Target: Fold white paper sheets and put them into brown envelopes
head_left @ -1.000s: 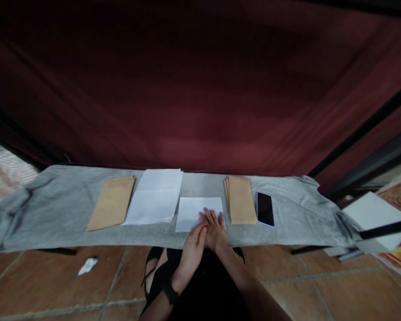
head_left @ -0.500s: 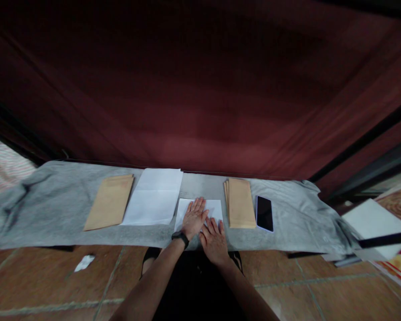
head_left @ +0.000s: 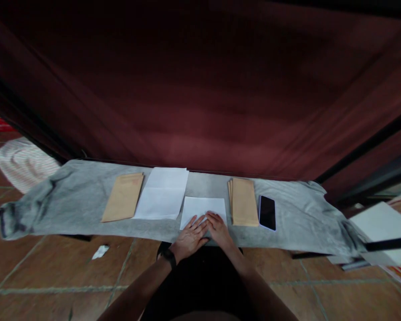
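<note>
A folded sheet of white paper (head_left: pixel 203 204) lies flat on the grey cloth in front of me. My left hand (head_left: pixel 189 240), with a dark band on its wrist, rests on the near edge of that sheet, fingers stretched out and apart. Close against its fingertips, my right hand (head_left: pixel 218 231) lies on the sheet's lower right part, its fingers extended towards the left and slightly bent. Both hands press down on the paper without gripping it. The sheet's near edge is partly hidden beneath them.
Larger white sheets (head_left: pixel 163 191) lie to the left, beside brown envelopes (head_left: pixel 123 198). On the right are more brown envelopes (head_left: pixel 244 203) and a phone (head_left: pixel 267 213). Grey cloth (head_left: pixel 76 200) covers the narrow bench; a dark red panel (head_left: pixel 200 111) rises behind it.
My left hand has slid down from the middle of the folded sheet to its near edge. My right hand has moved up beside its fingertips. The view has shifted slightly.
</note>
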Demonstrator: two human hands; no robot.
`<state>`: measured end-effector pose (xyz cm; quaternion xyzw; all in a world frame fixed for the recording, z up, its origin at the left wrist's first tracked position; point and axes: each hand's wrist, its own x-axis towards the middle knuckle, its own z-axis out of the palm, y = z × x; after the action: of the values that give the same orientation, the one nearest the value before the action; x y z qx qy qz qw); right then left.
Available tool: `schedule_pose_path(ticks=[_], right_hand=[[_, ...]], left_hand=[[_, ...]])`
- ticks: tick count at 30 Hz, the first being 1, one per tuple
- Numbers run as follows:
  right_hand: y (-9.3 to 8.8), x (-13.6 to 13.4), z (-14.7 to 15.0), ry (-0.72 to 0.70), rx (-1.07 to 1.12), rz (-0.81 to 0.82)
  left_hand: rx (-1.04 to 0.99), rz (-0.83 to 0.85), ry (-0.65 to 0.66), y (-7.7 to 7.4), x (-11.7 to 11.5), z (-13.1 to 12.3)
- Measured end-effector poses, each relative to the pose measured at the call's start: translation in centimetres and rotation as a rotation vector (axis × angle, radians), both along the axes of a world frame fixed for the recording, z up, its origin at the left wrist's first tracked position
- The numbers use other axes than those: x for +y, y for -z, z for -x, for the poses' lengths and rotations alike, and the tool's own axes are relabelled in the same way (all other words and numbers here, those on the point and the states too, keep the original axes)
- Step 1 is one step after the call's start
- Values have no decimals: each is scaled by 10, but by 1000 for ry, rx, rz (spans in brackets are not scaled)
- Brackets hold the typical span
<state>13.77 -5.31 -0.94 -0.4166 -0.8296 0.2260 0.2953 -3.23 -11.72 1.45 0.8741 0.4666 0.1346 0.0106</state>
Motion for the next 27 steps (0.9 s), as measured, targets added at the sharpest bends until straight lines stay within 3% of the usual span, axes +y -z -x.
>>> schedule_pose_path(ticks=[3,13,16,21,27], right_hand=[[-4,17,21,-86,-159,-44],[-17,51,29,5,-492,-95],[-18,42,23,-10,-496,-97],[-9,3,-7,-90,-468,-134],[-6,-35,-39,-78,-502,-214]], left_hand=[[-7,35,-5,-1,-1,2],[9,82,11,-4,-5,4],[-10,92,15,-5,-5,4],[-47,116,-50,-7,-6,-1],[-93,127,-118,-9,-8,-10]])
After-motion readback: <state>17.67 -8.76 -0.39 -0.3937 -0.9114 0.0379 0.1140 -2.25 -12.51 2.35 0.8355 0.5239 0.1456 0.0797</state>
